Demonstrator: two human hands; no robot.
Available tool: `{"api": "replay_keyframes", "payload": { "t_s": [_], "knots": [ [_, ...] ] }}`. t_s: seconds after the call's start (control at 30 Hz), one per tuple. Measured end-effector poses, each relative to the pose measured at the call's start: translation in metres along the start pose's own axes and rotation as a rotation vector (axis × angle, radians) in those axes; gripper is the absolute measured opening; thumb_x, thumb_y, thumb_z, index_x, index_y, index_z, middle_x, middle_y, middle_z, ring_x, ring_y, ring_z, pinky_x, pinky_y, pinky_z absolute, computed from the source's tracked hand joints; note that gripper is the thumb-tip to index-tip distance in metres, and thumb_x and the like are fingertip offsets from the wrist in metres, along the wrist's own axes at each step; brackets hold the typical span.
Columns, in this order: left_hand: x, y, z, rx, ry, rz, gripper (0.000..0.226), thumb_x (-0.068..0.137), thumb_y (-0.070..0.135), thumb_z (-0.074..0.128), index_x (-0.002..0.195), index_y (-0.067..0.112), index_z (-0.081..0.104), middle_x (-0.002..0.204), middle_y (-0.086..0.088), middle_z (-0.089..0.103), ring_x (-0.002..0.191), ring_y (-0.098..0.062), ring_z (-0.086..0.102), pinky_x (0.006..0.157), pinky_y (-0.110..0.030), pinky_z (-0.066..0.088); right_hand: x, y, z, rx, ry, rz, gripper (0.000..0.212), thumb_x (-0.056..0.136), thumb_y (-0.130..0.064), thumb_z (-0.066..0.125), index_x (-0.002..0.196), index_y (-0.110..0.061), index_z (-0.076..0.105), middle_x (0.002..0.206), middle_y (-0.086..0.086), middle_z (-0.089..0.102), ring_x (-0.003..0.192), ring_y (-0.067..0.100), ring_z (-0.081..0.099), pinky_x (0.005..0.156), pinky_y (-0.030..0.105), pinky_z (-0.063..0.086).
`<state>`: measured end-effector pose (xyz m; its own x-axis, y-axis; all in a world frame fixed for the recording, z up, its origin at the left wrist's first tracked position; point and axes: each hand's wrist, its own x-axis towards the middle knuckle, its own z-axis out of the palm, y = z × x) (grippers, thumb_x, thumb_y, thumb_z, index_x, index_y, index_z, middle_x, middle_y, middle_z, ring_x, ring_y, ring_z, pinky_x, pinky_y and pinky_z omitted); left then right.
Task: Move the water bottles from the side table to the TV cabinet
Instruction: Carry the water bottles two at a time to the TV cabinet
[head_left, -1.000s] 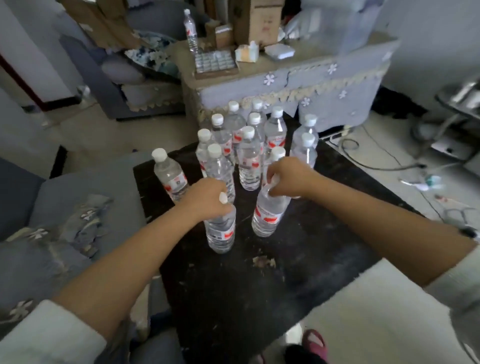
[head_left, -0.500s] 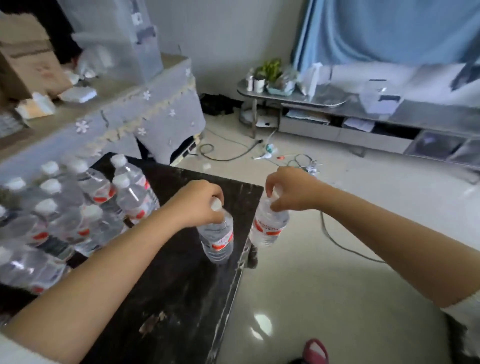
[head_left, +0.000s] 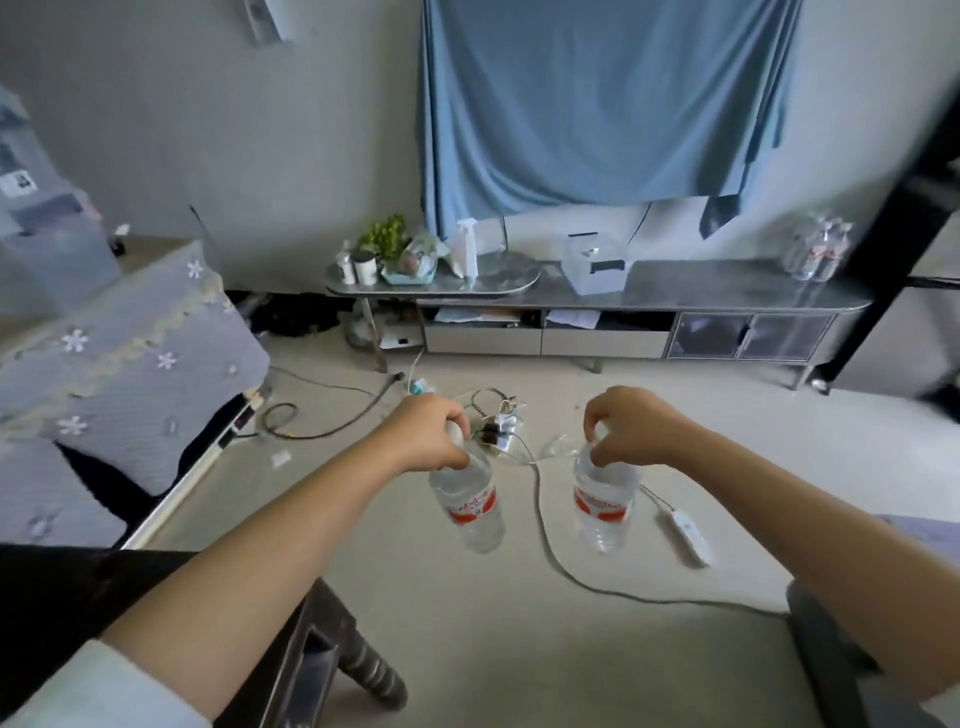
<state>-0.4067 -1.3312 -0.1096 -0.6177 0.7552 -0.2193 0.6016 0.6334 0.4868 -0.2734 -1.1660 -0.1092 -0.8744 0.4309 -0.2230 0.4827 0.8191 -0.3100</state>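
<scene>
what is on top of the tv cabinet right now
On the TV cabinet: a plant, two small jars, a spray bottle, a clear box, and water bottles at its right end. Their count is blurred.

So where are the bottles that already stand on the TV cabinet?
In the head view, the delivered bottles stand clustered at the far right end of the TV cabinet, beside the dark post.

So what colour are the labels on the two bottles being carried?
Red and white on both bottles, best seen in the head view.
</scene>
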Motion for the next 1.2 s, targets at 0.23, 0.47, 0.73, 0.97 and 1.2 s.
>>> {"api": "replay_keyframes", "payload": {
  "t_s": [0.23,0.47,0.73,0.97,1.2],
  "knots": [
    [0.127,0.059,-0.002,0.029,-0.033,0.038,0.015,0.073,0.004,0.066,0.081,0.017,0.062,0.09,-0.003,0.059,0.062,-0.011,0.053,0.056,-0.023,0.048,0.069,0.093,-0.042,0.063,0.027,0.102,0.023,0.079,-0.014,0.065,0.1,-0.007,0.067,0.079,-0.003,0.049,0.084,0.017,0.045,0.059,0.021,0.038],
    [0.256,0.091,-0.018,0.065,-0.127,0.101,0.016,0.075,0.001,0.066,0.075,0.015,0.058,0.069,0.006,0.05,0.054,-0.007,0.05,0.044,-0.014,0.042,0.155,0.153,-0.079,0.137,0.027,0.152,0.009,0.078,-0.011,0.067,0.085,-0.013,0.063,0.092,0.002,0.051,0.085,0.018,0.047,0.058,0.019,0.036],
    [0.429,0.144,-0.056,0.163,-0.141,0.251,0.022,0.072,0.011,0.076,0.071,0.018,0.055,0.086,-0.002,0.057,0.07,-0.015,0.054,0.049,-0.017,0.04,0.276,0.23,-0.139,0.235,0.146,0.297,0.016,0.076,-0.008,0.068,0.075,-0.016,0.055,0.092,0.003,0.051,0.084,0.019,0.045,0.054,0.015,0.032],
    [0.55,0.189,-0.053,0.191,-0.153,0.314,0.014,0.075,0.011,0.072,0.085,0.014,0.062,0.088,0.0,0.054,0.068,-0.01,0.047,0.048,-0.015,0.034,0.352,0.308,-0.177,0.269,0.246,0.427,0.021,0.076,-0.008,0.069,0.097,-0.004,0.069,0.091,0.003,0.05,0.084,0.018,0.045,0.052,0.012,0.031],
    [0.673,0.256,-0.024,0.143,-0.162,0.291,0.017,0.072,0.006,0.072,0.071,0.016,0.058,0.082,-0.002,0.059,0.069,-0.016,0.054,0.049,-0.018,0.042,0.416,0.418,-0.221,0.311,0.235,0.494,0.018,0.072,-0.004,0.07,0.09,-0.004,0.071,0.071,-0.004,0.05,0.083,0.019,0.048,0.058,0.022,0.038]
  ]
}}
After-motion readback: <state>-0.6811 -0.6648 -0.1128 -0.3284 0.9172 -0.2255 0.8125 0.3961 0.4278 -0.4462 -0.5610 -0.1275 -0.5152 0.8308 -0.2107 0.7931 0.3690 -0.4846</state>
